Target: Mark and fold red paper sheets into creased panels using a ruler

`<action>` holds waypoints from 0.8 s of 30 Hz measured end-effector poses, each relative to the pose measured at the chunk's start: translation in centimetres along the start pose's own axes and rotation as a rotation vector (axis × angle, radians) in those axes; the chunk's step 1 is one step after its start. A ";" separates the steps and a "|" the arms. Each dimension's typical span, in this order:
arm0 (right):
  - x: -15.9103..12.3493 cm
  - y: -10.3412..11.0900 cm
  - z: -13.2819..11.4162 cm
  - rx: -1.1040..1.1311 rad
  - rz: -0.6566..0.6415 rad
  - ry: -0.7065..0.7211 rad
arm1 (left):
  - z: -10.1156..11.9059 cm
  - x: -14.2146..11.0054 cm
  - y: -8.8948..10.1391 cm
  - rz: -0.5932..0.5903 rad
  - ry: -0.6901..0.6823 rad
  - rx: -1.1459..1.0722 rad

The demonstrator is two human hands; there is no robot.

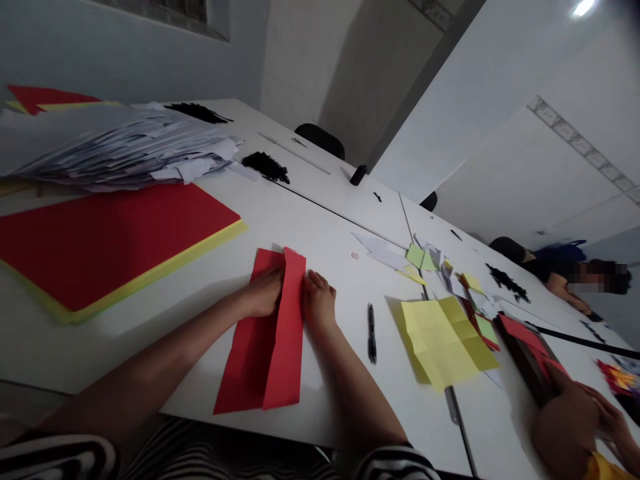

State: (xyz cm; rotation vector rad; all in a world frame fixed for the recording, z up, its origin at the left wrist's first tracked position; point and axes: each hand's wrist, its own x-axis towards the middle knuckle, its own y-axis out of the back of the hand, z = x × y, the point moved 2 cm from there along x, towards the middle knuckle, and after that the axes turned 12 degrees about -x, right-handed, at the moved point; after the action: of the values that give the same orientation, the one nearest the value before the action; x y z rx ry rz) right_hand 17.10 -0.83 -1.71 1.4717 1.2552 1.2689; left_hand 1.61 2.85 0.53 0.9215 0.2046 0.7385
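A red paper sheet lies on the white table in front of me, its right part folded over toward the middle. My left hand presses down on the left part of the sheet, fingers curled against the fold's edge. My right hand rests at the right edge of the folded flap, fingers bent down onto the paper. Neither hand lifts the sheet.
A black pen lies right of my hands, then a creased yellow sheet. A stack of red and yellow paper and a pile of white sheets sit at left. Another person's hands work at lower right.
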 end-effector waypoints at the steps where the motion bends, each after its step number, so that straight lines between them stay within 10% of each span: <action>1: 0.1 -0.1 0.0 -0.013 0.000 0.008 | 0.0 -0.1 0.1 0.002 0.014 0.008; 17: 6.0 0.5 -0.3 -0.202 -0.045 -0.046 | -1.1 -0.5 -0.5 -0.049 0.077 0.075; 24: 3.2 1.4 -0.1 -0.176 -0.053 -0.012 | -1.5 -0.3 -0.7 -0.033 0.063 0.071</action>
State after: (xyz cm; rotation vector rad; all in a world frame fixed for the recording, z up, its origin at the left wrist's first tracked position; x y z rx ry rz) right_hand 17.29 2.10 0.22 1.3108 1.1365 1.2994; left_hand 1.01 3.32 -0.95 0.9608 0.3020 0.7339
